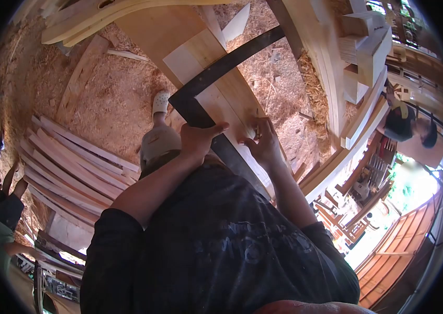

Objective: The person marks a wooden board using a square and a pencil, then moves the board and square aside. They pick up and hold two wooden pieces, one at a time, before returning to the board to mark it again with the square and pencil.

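Note:
A large dark carpenter's square (200, 112) lies across a long pale wooden board (232, 104) in front of my body. My left hand (199, 141) is closed on the square's long leg, its thumb stretched over the top face. On the board's right side, my right hand (265, 145) is closed in a pinch, apart from the square. A short slim thing that looks like a pencil (257, 125) shows at its fingers, partly hidden. A lighter rectangular patch (183, 64) shows on the board beyond the square.
Curved timbers (315, 57) stand to the right, with stacked wood blocks (368, 47) behind. Long strips (69, 157) lie at the left on a shaving-covered floor (111, 99). One person (402, 123) is at the far right, another (1, 209) at the left edge.

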Demonstrator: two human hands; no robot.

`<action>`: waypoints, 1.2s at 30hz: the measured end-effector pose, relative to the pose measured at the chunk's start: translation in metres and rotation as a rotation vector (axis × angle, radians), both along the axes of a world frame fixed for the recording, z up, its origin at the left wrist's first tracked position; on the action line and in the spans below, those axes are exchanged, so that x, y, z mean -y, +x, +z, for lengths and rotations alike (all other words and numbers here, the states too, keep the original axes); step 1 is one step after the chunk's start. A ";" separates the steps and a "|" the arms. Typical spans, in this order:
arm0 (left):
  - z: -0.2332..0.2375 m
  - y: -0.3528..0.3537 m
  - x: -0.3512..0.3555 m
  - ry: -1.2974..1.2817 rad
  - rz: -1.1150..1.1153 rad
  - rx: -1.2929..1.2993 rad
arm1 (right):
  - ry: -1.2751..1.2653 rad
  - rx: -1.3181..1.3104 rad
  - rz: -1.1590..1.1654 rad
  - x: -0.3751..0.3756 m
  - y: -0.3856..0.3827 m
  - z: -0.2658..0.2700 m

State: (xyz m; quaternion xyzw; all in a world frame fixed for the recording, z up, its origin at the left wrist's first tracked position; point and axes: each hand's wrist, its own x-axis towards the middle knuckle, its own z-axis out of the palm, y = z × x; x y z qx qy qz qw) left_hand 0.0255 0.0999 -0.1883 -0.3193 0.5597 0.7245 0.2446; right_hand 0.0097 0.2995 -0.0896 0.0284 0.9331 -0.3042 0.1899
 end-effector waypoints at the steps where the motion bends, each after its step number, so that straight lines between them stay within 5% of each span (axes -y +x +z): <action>1: 0.001 -0.001 0.000 -0.011 -0.001 -0.004 | -0.005 -0.018 0.008 -0.001 0.001 -0.002; 21: 0.030 -0.012 0.004 0.232 0.143 0.007 | 0.014 -0.019 0.024 -0.004 0.000 -0.005; 36: 0.031 -0.016 0.012 0.183 -0.043 -0.006 | 0.001 -0.035 0.047 -0.001 -0.001 -0.004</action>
